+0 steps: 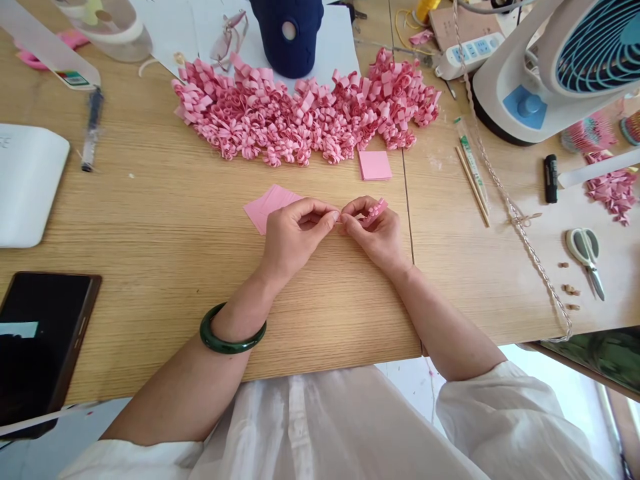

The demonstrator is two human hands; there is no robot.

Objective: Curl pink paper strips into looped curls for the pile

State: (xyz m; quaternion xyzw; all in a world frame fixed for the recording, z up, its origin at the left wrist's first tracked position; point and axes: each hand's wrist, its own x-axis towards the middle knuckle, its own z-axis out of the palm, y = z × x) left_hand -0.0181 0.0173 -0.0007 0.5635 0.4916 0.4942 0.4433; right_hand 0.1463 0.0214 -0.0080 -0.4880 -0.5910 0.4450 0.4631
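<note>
My left hand (295, 237) and my right hand (377, 235) meet at the fingertips above the wooden table. A small looped pink strip (376, 211) sticks up from the curled fingers of my right hand. My left thumb and forefinger are pinched together against the right fingertips; what lies between them is too small to make out. Beside my left hand, partly behind it, lie loose pink sheets (270, 205). A neat stack of pink squares (375, 165) rests beyond my right hand. Farther back spreads a long heap of curled pink loops (300, 117).
On the right stand a fan (525, 100), a power strip (470, 55), wooden sticks (473, 187), a black marker (551, 179), scissors (586, 257) and a twisted cord (520, 223). A phone (45, 340) and a white device (30, 185) lie left. A dark blue container (290, 33) stands behind the heap.
</note>
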